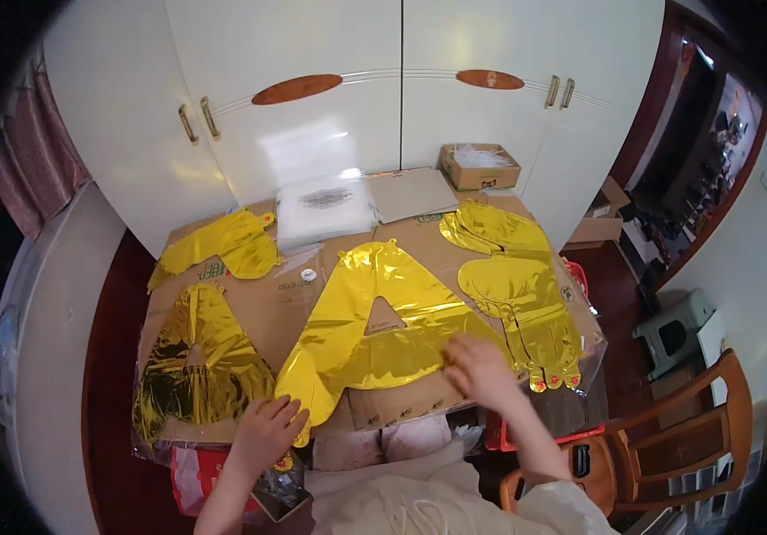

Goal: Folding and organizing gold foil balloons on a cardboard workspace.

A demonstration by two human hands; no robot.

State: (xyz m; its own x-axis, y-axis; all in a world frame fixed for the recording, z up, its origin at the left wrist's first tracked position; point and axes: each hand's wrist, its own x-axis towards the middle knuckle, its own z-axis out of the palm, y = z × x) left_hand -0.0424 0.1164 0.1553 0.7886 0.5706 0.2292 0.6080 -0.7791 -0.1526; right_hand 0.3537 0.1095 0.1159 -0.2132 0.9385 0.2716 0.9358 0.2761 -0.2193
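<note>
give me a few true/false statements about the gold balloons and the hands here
1. The right hand rests on the A-shaped balloon. True.
2. The left hand holds a pair of scissors. False: it lies open at that balloon's lower left leg, with no tool in it.
3. The balloons are silver. False: they are gold foil.
4. A second triangular gold balloon lies to the left of the middle one. True.
5. The small cardboard box sits at the near edge by the hands. False: it is at the far side, against the white cupboard.
</note>
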